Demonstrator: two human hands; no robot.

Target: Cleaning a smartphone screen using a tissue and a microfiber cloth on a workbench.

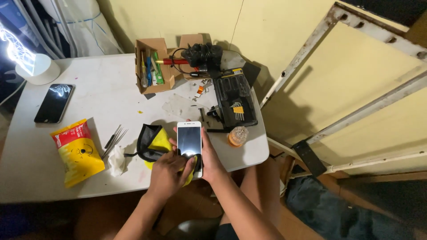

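I see white phone (189, 141) long axis pointing away | right hand (210, 159) grips its edge | left hand (168, 172) closed on yellow cloth (161, 141), nearer phone's lower end

White-framed phone (189, 141), yellow-and-black cloth (153, 141), red-and-yellow packet (76, 152), orange bottle (237, 136), white table (102, 89).

Home repair corner: tool-strewn white table (106, 89), screwdriver kit (235, 98), yellow wall (284, 26)

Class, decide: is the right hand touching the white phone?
Touching. The head view shows the right hand cupped behind the white phone, its fingers wrapping the right edge, while the left hand presses a yellow cloth against its lower screen.
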